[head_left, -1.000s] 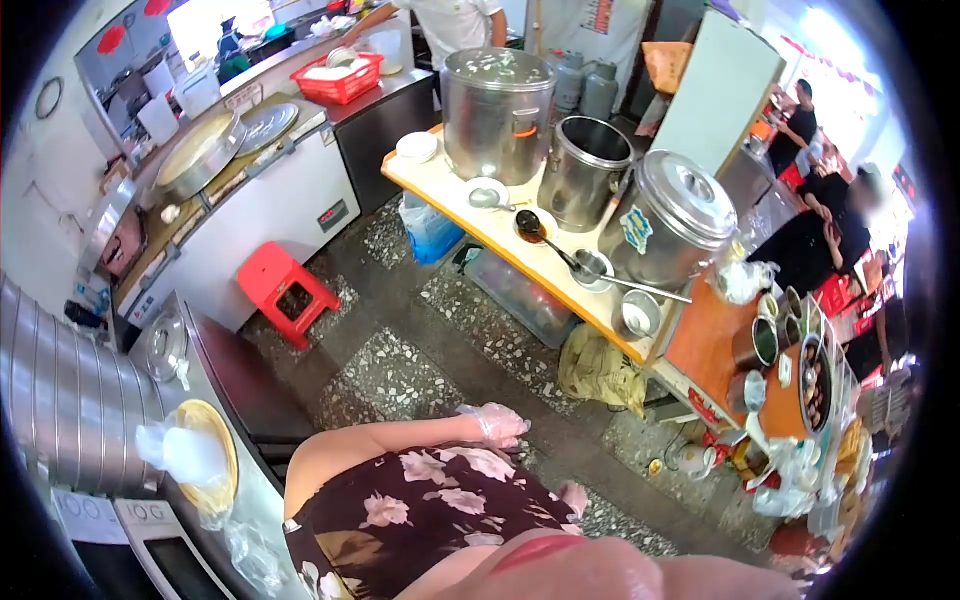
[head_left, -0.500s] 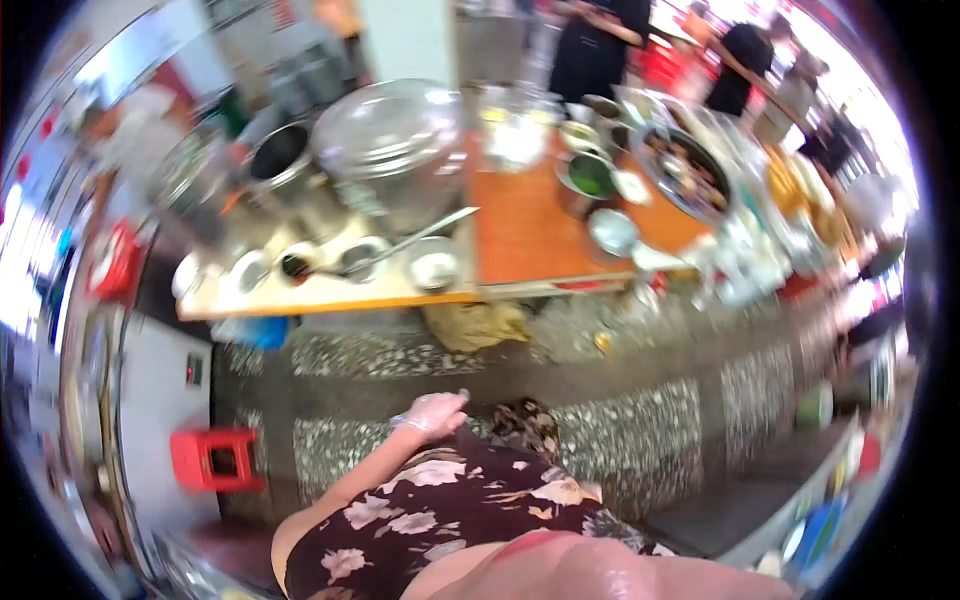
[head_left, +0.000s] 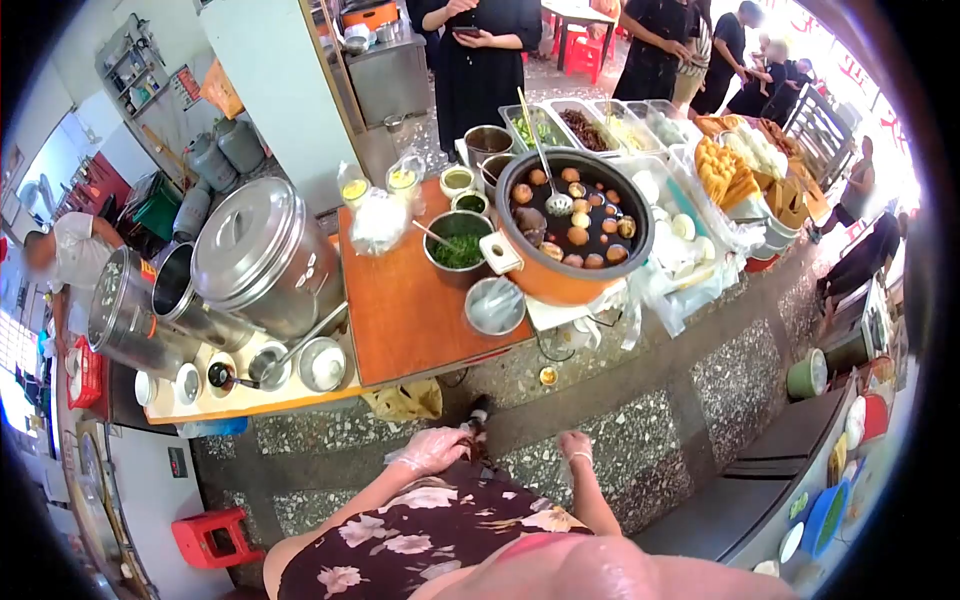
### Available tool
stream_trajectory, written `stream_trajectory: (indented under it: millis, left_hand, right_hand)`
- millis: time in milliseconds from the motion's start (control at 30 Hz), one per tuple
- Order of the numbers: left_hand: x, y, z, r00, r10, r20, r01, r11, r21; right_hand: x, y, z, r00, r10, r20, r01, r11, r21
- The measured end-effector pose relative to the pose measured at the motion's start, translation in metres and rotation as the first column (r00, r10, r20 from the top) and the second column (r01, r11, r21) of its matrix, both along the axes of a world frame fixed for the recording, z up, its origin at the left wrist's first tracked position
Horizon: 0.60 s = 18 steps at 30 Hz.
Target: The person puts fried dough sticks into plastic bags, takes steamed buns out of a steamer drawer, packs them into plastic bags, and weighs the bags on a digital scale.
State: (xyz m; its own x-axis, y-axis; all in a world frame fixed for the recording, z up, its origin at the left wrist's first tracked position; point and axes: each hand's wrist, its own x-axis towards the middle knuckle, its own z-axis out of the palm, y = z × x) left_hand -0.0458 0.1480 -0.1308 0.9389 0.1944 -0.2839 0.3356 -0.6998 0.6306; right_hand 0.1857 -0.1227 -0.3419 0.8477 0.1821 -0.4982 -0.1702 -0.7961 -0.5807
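Note:
My left hand (head_left: 432, 450), in a clear plastic glove, hangs low in front of the floral dress (head_left: 420, 520). Its fingers are curled together and I see nothing in them. To the right, my right hand (head_left: 575, 447) is held over the speckled floor with its fingers closed in a small fist and no object showing. Neither hand touches the tables. Ahead of them stands a big dark-rimmed pot (head_left: 572, 255) of eggs and round brown pieces in dark liquid, with a slotted ladle (head_left: 559, 204) in it. Beside it is a metal pot of chopped greens (head_left: 458, 248).
A lidded steel stockpot (head_left: 255, 250) and small bowls (head_left: 323, 365) stand on the left counter. Trays of food (head_left: 585, 130) lie behind the big pot. A person in black (head_left: 487, 70) stands across the table. A red stool (head_left: 215, 538) is at lower left.
The view has turned to the right and sharpened, so the big pot sits nearer the middle. My right hand has come into view; my left hand stays low before the dress.

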Motion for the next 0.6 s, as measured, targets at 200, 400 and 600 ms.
stream_trajectory:
  millis: [200, 400, 600]
  left_hand:
    - [0.084, 0.052, -0.044, 0.981, -0.035, 0.191, 0.04, 0.999, -0.022]
    - [0.169, 0.114, -0.035, 0.953, 0.11, 0.282, -0.111, 0.994, -0.012]
    - [0.211, 0.134, -0.016, 0.979, -0.038, 0.2, 0.055, 0.995, -0.082]
  right_hand:
    - [0.074, 0.092, 0.041, 0.994, 0.071, 0.087, -0.083, 0.985, 0.149]
    - [0.152, 0.139, 0.096, 0.999, 0.028, 0.024, -0.033, 0.974, 0.224]
    - [0.195, 0.164, 0.14, 0.971, -0.199, -0.133, 0.24, 0.821, 0.518]
